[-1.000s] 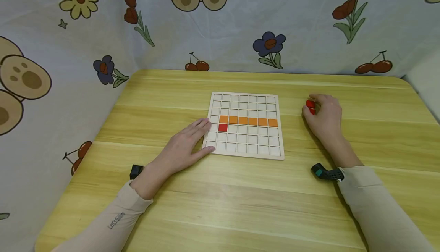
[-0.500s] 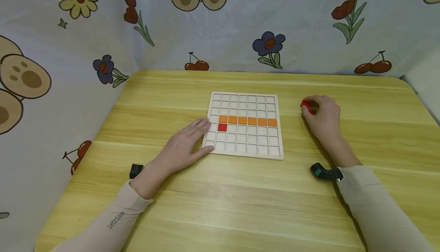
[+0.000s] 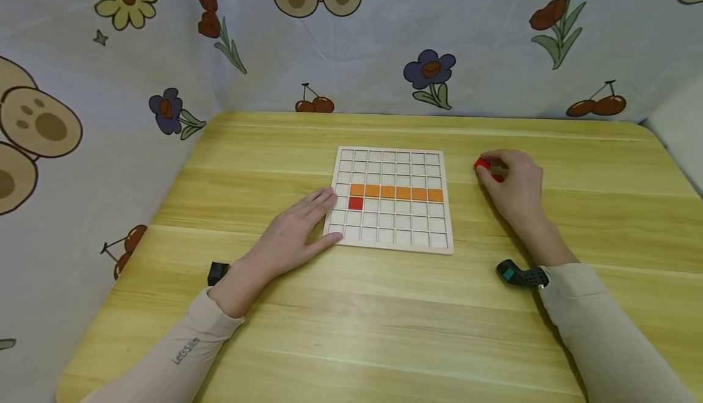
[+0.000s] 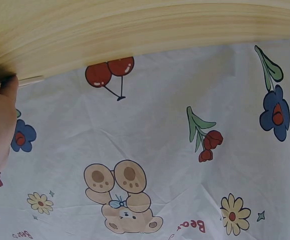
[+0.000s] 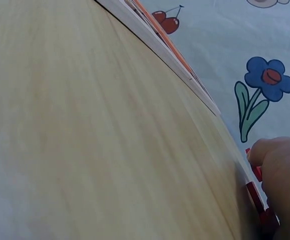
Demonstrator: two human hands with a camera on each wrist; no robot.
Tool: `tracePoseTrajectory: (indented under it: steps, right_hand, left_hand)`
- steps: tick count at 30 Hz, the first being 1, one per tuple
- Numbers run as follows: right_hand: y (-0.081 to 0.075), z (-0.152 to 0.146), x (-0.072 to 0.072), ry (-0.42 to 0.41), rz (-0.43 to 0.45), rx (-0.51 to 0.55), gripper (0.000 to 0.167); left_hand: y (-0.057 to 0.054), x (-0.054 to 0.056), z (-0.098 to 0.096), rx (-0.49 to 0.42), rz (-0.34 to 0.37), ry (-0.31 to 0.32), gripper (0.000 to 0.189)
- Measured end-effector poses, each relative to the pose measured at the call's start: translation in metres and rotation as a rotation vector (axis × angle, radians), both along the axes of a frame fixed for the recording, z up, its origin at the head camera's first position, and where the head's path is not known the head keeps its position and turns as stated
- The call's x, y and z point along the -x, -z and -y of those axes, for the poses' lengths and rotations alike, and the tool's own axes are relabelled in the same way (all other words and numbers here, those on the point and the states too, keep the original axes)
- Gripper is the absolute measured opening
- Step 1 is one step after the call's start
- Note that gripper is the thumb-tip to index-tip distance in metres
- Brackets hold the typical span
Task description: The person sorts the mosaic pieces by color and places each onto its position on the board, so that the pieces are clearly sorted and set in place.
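A wooden grid board (image 3: pixel 393 249) lies flat on the table, with a row of orange square tiles (image 3: pixel 387 192) across its middle. One red tile (image 3: pixel 355 203) sits just below the row's left end. My left hand (image 3: pixel 285 238) rests on the board's left edge, fingers extended and thumb at the lower left corner. To the right of the board, my right hand (image 3: pixel 515 186) pinches a red square tile (image 3: pixel 481 163) between thumb and fingertips. In the right wrist view, more red pieces (image 5: pixel 255 197) lie under the right hand (image 5: pixel 287 175); the fingers partly hide them.
The wood-grain table (image 3: pixel 351 330) extends around the board on all sides. Behind it hangs a pale cloth (image 3: pixel 362 55) printed with flowers and cherries. Black bands with small devices (image 3: pixel 522 275) are on both wrists.
The red tile between my right fingertips has tilted and shifted slightly left, with the thumb and fingers moving along. My left hand and the board stay put.
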State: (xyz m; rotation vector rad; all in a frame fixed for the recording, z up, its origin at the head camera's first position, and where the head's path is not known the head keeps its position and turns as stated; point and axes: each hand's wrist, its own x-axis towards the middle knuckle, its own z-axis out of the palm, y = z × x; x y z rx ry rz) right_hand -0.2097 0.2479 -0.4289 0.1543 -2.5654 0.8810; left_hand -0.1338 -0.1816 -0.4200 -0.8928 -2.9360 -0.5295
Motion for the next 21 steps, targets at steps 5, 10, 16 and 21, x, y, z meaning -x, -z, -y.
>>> tracePoseTrajectory:
  steps: [5, 10, 16, 21]
  right_hand:
    - [-0.003, 0.005, -0.002, -0.025, -0.027, 0.020, 0.027]
    - [-0.006, 0.021, -0.006, -0.058, -0.044, 0.050, 0.025]
    - [-0.008, 0.041, -0.011, -0.126, -0.064, 0.018, 0.024]
    - [-0.007, 0.051, -0.014, -0.180, -0.064, 0.011, 0.026]
  left_hand:
    - [-0.001, 0.000, -0.001, 0.003, 0.011, -0.004, 0.078]
    - [-0.001, 0.000, -0.001, 0.002, 0.013, -0.005, 0.078]
    - [-0.001, 0.000, -0.001, 0.002, 0.013, -0.001, 0.078]
    - [0.000, 0.000, -0.001, -0.001, 0.005, 0.000, 0.078]
